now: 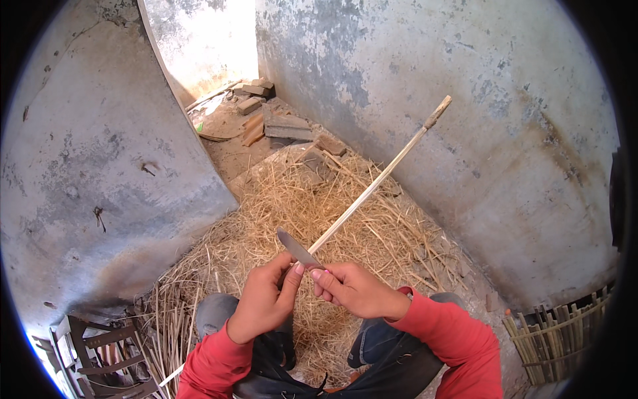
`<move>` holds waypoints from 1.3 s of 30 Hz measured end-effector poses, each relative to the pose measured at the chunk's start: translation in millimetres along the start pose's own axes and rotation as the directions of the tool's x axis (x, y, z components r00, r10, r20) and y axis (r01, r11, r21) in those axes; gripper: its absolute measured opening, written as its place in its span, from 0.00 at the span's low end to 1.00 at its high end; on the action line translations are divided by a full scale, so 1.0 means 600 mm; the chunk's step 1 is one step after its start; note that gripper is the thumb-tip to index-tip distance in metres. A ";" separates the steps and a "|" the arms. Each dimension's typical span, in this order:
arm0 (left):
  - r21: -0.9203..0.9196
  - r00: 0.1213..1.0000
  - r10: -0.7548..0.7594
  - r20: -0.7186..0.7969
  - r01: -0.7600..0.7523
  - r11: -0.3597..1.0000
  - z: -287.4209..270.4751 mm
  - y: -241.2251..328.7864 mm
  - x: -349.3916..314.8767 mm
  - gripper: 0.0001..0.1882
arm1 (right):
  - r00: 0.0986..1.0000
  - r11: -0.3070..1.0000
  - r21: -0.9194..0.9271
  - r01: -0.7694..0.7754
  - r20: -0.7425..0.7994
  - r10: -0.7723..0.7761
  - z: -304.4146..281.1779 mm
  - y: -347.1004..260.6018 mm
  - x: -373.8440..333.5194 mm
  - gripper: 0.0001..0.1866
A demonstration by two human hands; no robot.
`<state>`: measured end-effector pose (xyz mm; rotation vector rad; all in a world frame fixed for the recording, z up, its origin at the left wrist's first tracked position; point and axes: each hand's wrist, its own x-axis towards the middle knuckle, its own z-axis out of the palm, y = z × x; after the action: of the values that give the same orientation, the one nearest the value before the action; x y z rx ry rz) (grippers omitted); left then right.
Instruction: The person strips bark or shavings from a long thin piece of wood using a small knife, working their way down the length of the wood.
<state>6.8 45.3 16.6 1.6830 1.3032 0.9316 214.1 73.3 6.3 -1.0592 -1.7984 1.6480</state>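
A long pale wooden stick [375, 185], perhaps split bamboo, slants from my hands up to the right, with a rough brown knob at its far end. My left hand [267, 294] is closed around its near part. In my right hand [355, 290] is a knife, its handle mostly hidden by the fingers. The dark knife blade [296, 247] points up and left, lying across the stick just beyond my left fingers. Both hands are close together above my knees. A pale strip [171, 376] shows by my left sleeve; whether it is the same stick I cannot tell.
Straw-like shavings [286, 193] cover the floor between my feet and beyond. Bricks [288, 127] lie at the far corner. Worn walls [465, 159] rise on both sides. A dark wooden frame [109, 356] stands at lower left, a slatted bamboo piece [555, 342] at lower right.
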 end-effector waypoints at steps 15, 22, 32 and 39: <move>0.056 0.992 -0.082 -0.093 0.088 0.995 -0.004 -0.001 0.001 0.18 | 0.979 0.983 -0.181 0.028 -0.196 -0.064 0.014 0.009 0.006 0.32; 0.205 0.985 -0.055 -0.162 0.088 0.975 -0.006 0.020 -0.013 0.27 | 0.861 0.998 -0.047 0.041 -0.505 -0.059 -0.060 0.014 0.022 0.30; 0.189 0.997 -0.039 -0.064 0.051 0.981 -0.027 0.000 -0.027 0.18 | 0.887 0.966 0.253 0.060 -0.457 0.065 -0.117 -0.016 -0.018 0.29; 0.043 0.999 -0.015 -0.044 0.017 0.999 -0.017 -0.003 -0.015 0.10 | 0.871 0.943 -0.317 0.102 -0.430 -0.239 -0.076 -0.029 -0.016 0.13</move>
<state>-4.7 38.5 18.4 1.6911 1.3723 0.9414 251.4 93.6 32.2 -1.2477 -1.7647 0.9378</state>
